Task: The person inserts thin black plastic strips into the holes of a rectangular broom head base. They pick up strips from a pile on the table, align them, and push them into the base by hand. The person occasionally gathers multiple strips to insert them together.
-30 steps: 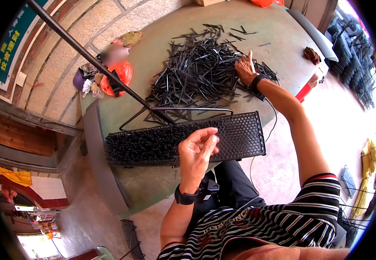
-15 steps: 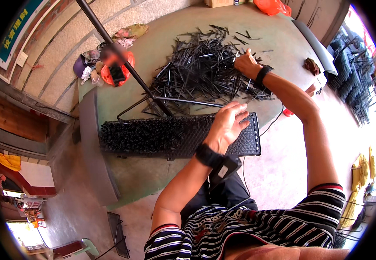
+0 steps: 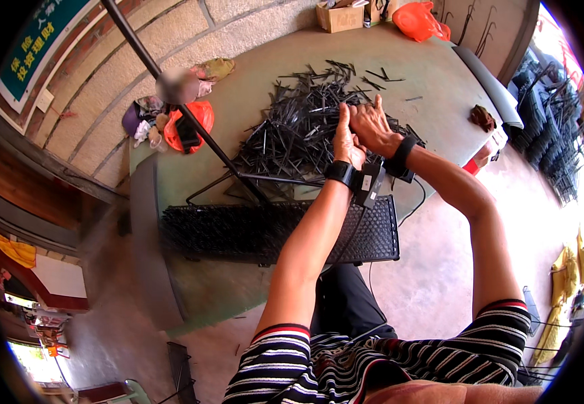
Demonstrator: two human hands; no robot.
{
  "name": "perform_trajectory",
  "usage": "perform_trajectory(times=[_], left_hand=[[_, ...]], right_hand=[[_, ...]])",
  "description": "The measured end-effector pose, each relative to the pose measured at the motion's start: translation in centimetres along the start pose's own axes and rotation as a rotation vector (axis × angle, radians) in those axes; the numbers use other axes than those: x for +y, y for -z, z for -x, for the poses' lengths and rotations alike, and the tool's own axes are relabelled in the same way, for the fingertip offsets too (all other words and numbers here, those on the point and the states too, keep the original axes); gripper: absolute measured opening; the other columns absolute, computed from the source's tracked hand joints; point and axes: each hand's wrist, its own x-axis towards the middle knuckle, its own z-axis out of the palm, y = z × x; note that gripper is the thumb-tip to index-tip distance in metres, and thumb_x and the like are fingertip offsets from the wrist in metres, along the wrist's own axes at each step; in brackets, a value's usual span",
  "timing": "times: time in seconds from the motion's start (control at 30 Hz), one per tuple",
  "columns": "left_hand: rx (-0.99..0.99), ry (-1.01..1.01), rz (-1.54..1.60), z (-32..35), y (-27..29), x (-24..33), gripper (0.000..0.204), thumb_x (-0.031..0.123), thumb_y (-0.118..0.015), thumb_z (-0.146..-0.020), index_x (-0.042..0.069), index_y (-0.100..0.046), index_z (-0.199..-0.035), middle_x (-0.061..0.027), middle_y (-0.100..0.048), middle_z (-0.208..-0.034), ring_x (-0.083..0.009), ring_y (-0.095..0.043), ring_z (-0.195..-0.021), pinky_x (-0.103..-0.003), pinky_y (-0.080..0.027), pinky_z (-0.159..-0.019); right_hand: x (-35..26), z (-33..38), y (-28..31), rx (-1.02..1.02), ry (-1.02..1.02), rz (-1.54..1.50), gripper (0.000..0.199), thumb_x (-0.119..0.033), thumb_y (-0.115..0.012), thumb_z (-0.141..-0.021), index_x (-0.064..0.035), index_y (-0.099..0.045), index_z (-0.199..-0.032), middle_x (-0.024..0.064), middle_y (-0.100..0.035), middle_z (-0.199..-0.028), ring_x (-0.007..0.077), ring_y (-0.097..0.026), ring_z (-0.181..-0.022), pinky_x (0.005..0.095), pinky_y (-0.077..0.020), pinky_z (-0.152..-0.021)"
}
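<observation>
A loose heap of thin black plastic strips [image 3: 299, 128] lies on the green table, with its right edge under my hands. My left hand [image 3: 350, 140] has come up to my right hand [image 3: 371, 125] over this edge, and the two touch or nearly touch. Both look closed, with bent fingers; what lies between them is too small or hidden to tell. Just below my forearms rests a long black perforated panel [image 3: 373, 232]. Black strip ends crowd its left part, while bare holes show at its right end. My left forearm crosses in front of it.
A dark metal pole [image 3: 134, 39] on a thin frame rises behind the panel. A red plastic bag [image 3: 202, 114] with a phone on it lies at the left, beside cloths. A cardboard box [image 3: 340, 18] and another red bag [image 3: 418, 21] sit at the far edge. Black racks [image 3: 551, 121] are stacked right.
My left hand has left the panel and moved up to the heap. My right hand has shifted left to meet it. The view has tilted slightly, so the panel sits lower.
</observation>
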Motion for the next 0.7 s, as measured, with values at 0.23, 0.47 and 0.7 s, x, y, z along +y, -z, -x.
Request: perform_trajectory(times=[0.23,0.47,0.7], left_hand=[[-0.043,-0.065,0.311,-3.4,1.8,0.2,0.06,0.055,-0.063,-0.077,0.004,-0.055,-0.11,-0.0098,-0.058,-0.112,-0.0235,-0.054,-0.104,-0.038,-0.042,-0.093],[0.026,-0.146,0.277,-3.6,1.6,1.0,0.03,0.036,-0.06,-0.081,0.008,-0.06,-0.09,-0.0047,-0.061,-0.106,-0.0215,-0.055,-0.1,-0.037,-0.041,-0.091],[0.158,-0.221,0.264,-4.7,4.1,4.7,0.021,0.025,-0.062,-0.076,0.004,-0.062,-0.076,-0.0089,-0.065,-0.08,-0.0253,-0.061,-0.07,-0.039,-0.049,-0.07]], right_hand=[[-1.0,-1.0,-2.5,0.329,0.181,0.044,0.007,-0.009,-0.052,-0.078,-0.0028,-0.051,-0.082,0.0082,-0.052,-0.068,0.0249,-0.054,-0.073,0.0609,-0.0202,-0.102],[-0.1,-0.6,-2.6,0.362,0.258,0.101,0.015,-0.013,-0.053,-0.079,-0.0054,-0.055,-0.092,0.0058,-0.056,-0.081,0.0267,-0.049,-0.103,0.0639,-0.0159,-0.102],[0.0,0.7,-1.7,0.119,-0.133,-0.161,0.029,-0.01,-0.053,-0.078,-0.0039,-0.05,-0.106,0.0132,-0.059,-0.094,0.0358,-0.044,-0.114,0.0727,-0.0147,-0.094]])
